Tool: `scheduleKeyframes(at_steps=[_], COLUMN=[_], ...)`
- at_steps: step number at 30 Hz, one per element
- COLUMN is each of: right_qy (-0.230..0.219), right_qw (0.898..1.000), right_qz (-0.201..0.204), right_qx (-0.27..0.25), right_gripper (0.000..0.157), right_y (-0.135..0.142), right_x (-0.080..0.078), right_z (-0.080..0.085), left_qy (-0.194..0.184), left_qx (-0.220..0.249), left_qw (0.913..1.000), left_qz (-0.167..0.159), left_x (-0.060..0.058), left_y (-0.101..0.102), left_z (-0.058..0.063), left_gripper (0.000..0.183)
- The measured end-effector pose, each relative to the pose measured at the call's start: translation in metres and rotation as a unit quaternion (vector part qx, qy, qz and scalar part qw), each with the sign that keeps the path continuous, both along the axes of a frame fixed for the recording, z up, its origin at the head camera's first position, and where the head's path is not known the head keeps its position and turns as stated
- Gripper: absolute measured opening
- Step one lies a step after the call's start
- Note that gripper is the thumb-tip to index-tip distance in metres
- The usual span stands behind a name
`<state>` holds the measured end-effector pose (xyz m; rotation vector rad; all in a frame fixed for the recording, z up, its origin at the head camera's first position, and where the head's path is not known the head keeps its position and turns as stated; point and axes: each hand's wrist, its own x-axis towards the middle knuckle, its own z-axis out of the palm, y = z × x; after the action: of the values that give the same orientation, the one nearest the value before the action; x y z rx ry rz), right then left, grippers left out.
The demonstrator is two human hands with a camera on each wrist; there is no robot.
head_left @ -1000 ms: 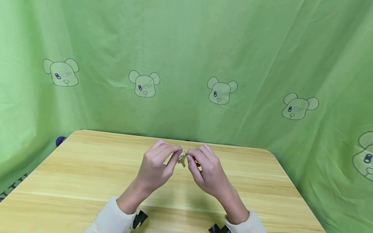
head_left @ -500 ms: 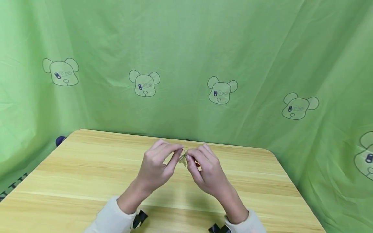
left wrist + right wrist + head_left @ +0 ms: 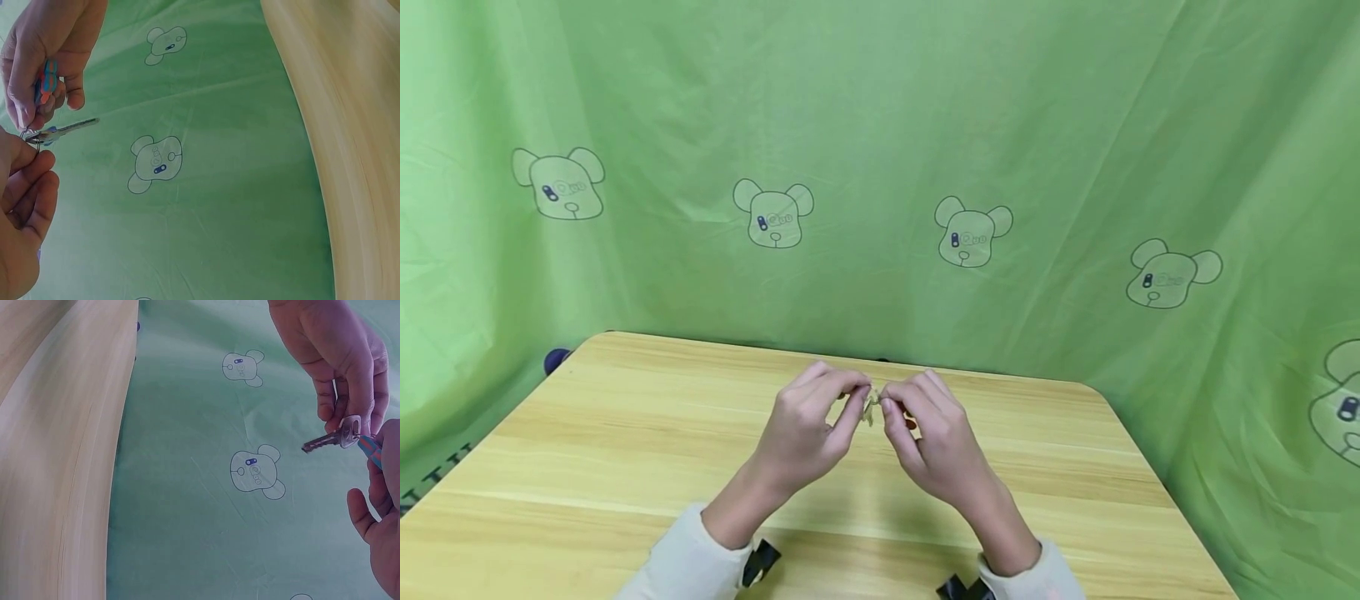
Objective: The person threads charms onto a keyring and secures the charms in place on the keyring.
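Note:
Over the table, my left hand (image 3: pixel 808 425) and right hand (image 3: pixel 932 433) meet fingertip to fingertip at a small metal key ring (image 3: pixel 37 145). My left thumb and a finger pinch the ring from one side, and the right hand's thumb and finger pinch it from the other. Between the hands hangs a key (image 3: pixel 869 412), its toothed blade pointing away from the ring in the right wrist view. A blue and orange-red charm (image 3: pixel 48 80) sits within the curl of the right hand; only a red bit shows in the head view. Fingertips partly hide the ring.
The light wooden table (image 3: pixel 625 450) lies beneath both hands, with rounded far corners. Behind it hangs a green curtain (image 3: pixel 865 100) printed with bear heads. Black straps (image 3: pixel 762 563) show at the sleeve cuffs. A dark purple round thing (image 3: pixel 555 361) is beside the far left corner.
The hanging key has turned and now looks narrower in the head view. Both hands keep their pinch and have stayed almost in place.

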<state>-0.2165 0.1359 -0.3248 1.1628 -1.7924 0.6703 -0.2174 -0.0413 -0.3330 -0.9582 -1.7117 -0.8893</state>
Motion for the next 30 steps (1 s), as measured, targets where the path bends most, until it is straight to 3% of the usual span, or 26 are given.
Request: scheduleKeyframes(at_steps=[23,27,30], right_qy=[-0.005,-0.028,-0.064], right_qw=[1.0,0.999,0.997], right_qz=[-0.006,-0.009,-0.018], right_qx=[0.008,0.018,0.041], right_gripper=[0.018,0.013,0.008], right_y=[0.0002,0.002,0.0035], right_x=[-0.0004,-0.001,-0.0016], right_z=[-0.0023,-0.0038,-0.0052], left_qy=[-0.019,-0.039,-0.075], left_qx=[0.021,0.013,-0.003], left_qw=[0.9995,0.9991,0.9972], left_qz=[-0.011,-0.005,0.003], left_x=[-0.0001,-0.0012,-0.0032], left_y=[0.0001,-0.0025,-0.0069], left_z=[0.0001,-0.0002,-0.0013], left_gripper=[0.005,0.005,0.005])
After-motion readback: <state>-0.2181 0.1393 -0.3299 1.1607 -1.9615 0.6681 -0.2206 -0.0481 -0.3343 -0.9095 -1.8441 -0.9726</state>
